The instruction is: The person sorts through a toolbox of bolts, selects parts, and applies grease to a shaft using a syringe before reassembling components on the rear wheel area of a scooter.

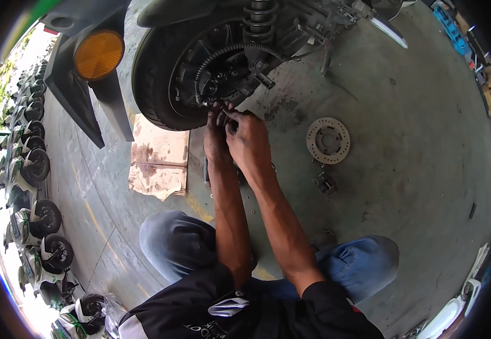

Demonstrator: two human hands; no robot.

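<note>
Stained cardboard point(158, 155), parked scooters point(37, 164) lined up far left

Glare left — dark, curved edges.

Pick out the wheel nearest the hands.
The large wheel at the top, by the coil spring: left hand and right hand are together near its lower edge. The other wheels stand far off, along the left.

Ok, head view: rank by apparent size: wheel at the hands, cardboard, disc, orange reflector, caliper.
Largest to smallest:
1. Wheel
2. Cardboard
3. Reflector and disc: look alike; reflector seems nearer the camera, so not ranked
4. Caliper
</note>
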